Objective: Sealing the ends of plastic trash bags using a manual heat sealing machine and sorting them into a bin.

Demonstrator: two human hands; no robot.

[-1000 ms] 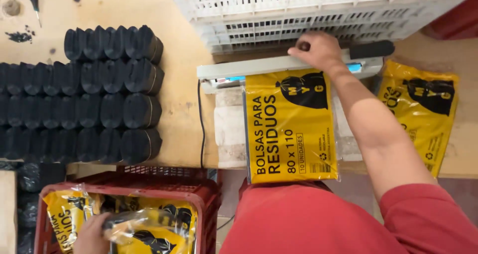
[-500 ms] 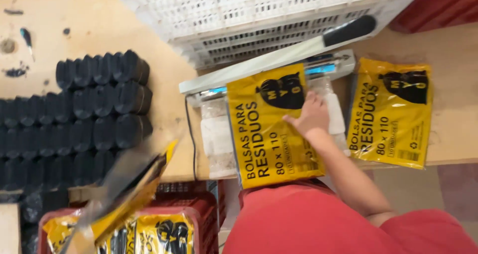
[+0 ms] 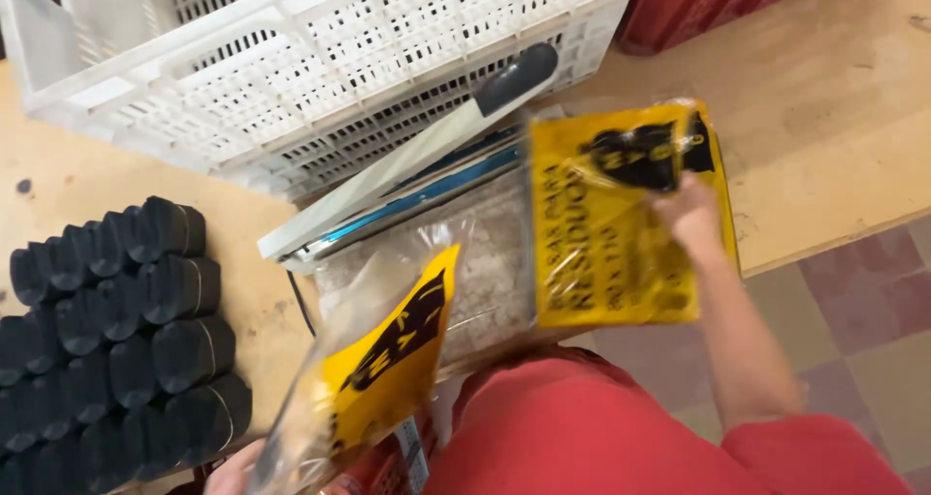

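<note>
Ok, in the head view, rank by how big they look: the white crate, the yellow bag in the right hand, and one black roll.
1. White crate.
2. Yellow bag in the right hand.
3. One black roll, clearly smallest.

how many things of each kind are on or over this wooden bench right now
Yellow and clear plastic packets: 2, one under the right hand at, one raised by the left hand at
White perforated plastic crates: 1
Long-armed bag sealers with a black handle: 1
Black rolled bundles: about 20 in view, more cut off at the frame edge
Total: about 24
</note>
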